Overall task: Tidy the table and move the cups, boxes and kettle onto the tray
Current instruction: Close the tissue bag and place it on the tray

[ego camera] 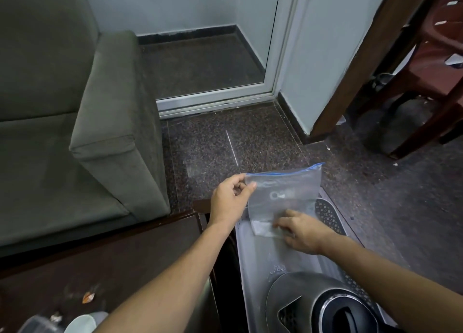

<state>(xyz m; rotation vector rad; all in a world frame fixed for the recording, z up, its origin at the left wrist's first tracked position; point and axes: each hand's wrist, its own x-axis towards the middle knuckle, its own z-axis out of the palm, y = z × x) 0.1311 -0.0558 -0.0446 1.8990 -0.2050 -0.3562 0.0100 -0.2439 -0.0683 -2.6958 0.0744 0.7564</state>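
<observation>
Left hand (pixel 231 198) pinches clear blue-zip plastic bag (pixel 285 195) at top; right hand (pixel 300 232) grips its base. It should settle flat into grey plastic tray (pixel 255 270)

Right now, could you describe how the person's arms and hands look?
The left forearm and right forearm are bare to the picture's edge; no sleeves show. The left hand and right hand are ungloved, with no watch or band at either wrist.

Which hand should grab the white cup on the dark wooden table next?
The left hand, probably: the white cup sits beside its forearm; the right hand is over the grey plastic tray.
</observation>
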